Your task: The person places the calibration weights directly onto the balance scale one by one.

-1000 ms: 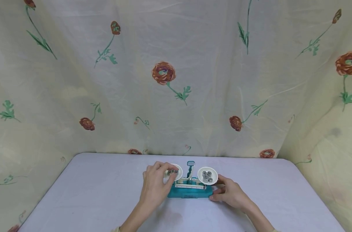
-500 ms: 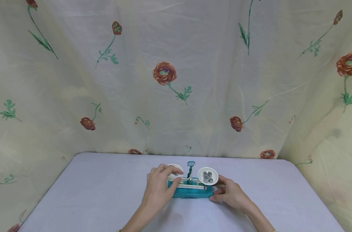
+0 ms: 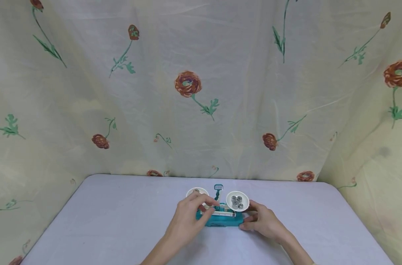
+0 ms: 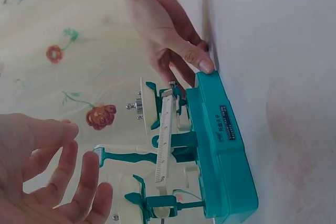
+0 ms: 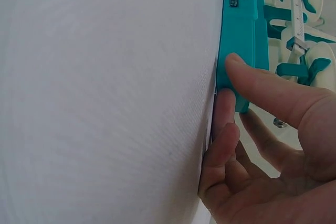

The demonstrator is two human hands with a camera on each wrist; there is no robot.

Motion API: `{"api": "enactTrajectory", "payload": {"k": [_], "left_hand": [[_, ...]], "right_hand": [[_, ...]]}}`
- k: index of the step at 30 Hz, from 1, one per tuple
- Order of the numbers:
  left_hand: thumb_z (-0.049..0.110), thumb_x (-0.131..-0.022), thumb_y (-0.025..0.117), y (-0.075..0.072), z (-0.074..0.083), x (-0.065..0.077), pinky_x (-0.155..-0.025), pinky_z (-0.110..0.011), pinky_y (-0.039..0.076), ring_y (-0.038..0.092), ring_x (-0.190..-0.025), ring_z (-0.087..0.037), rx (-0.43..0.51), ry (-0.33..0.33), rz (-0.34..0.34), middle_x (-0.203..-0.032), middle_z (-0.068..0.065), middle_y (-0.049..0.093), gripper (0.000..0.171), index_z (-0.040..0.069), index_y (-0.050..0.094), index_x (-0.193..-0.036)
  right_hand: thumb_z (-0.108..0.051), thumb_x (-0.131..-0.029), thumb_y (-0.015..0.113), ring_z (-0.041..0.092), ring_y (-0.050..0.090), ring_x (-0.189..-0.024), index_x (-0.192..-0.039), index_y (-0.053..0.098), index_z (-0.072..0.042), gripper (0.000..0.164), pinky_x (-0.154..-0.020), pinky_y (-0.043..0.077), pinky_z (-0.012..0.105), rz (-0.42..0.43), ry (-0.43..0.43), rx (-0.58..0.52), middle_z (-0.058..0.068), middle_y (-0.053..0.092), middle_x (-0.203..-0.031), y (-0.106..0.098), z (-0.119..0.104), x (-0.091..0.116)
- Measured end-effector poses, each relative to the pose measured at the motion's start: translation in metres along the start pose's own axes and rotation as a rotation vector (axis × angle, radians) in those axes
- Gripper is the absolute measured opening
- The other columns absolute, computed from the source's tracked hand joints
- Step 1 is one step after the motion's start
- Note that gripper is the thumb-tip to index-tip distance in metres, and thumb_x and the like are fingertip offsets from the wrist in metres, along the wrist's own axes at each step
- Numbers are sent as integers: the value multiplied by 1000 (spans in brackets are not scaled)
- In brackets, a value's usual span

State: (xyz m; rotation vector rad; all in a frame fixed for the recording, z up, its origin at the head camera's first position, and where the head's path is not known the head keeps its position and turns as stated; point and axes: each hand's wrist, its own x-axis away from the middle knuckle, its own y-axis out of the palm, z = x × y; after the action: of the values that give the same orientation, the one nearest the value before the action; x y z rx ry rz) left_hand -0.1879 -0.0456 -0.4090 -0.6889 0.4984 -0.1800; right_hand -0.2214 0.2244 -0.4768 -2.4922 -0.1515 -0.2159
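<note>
A teal balance scale [image 3: 225, 221] with two white pans stands on the table. My right hand [image 3: 267, 222] grips the right end of its base, thumb on the front face in the right wrist view and fingers around the end. Several metal weights [image 3: 236, 202] sit in the right pan [image 3: 245, 198]. My left hand [image 3: 189, 217] hovers in front of the left pan [image 3: 205, 190], partly covering it, with a metal weight [image 3: 196, 190] showing behind. Its thumb and index tips point toward the graduated beam [image 4: 165, 135] with a gap and nothing visible between them.
A pale cloth covers the table [image 3: 121, 213]. Behind and at the sides hangs a flower-printed curtain [image 3: 220, 121]. The teal upright pointer [image 3: 218, 187] rises between the pans, and a small metal rider [image 5: 296, 44] sits on the beam.
My left hand has moved right from over the left pan to in front of the beam, uncovering the pan's far rim. The right hand has stayed on the base.
</note>
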Motion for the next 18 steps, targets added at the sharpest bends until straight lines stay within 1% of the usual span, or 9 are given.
{"api": "enactTrajectory", "payload": {"k": [3, 5, 7, 11, 13, 18], "left_hand": [[13, -99, 78, 0, -1, 1, -77, -17, 57, 65, -85, -2, 55, 38, -57, -110, 2, 74, 17, 23, 79, -113], [13, -100, 77, 1, -1, 2, -78, -18, 57, 64, -84, -1, 81, 64, -88, -112, 1, 75, 17, 23, 79, -114], [13, -100, 76, 1, -1, 3, -79, -19, 58, 64, -85, 0, 107, 75, -115, -114, 0, 75, 18, 23, 79, -115], [14, -101, 76, 3, 0, 3, -79, -20, 59, 62, -85, 2, 126, 82, -169, -117, 0, 74, 18, 24, 78, -116], [15, -102, 75, 4, 1, 3, -80, -21, 60, 61, -85, 3, 133, 74, -211, -118, 1, 74, 18, 25, 78, -116], [19, -103, 74, 7, -1, 5, -81, -21, 59, 60, -84, 7, 126, 79, -322, -117, 3, 74, 17, 26, 77, -118]], "right_hand": [[-9, -78, 95, 15, 71, -96, -155, 52, -2, 88, -83, 62, 36, -2, -8, -5, 15, 70, -138, 0, 1, 1], [-10, -79, 95, 15, 71, -96, -155, 53, -2, 88, -83, 62, 36, -3, -13, -7, 15, 70, -138, -1, 1, 1], [-10, -79, 95, 15, 71, -96, -155, 53, -3, 87, -83, 62, 36, -4, -13, -8, 16, 71, -138, -1, 1, 1], [-10, -79, 95, 15, 71, -96, -156, 52, -3, 88, -83, 62, 37, -6, -3, -3, 16, 70, -139, -1, 0, 0], [-10, -79, 95, 15, 71, -96, -155, 53, -3, 87, -83, 62, 37, -5, -4, -6, 16, 70, -138, -1, 0, 0], [-10, -78, 95, 16, 72, -95, -152, 56, -2, 84, -81, 61, 34, -1, -33, -13, 15, 72, -136, -1, 1, 3]]}}
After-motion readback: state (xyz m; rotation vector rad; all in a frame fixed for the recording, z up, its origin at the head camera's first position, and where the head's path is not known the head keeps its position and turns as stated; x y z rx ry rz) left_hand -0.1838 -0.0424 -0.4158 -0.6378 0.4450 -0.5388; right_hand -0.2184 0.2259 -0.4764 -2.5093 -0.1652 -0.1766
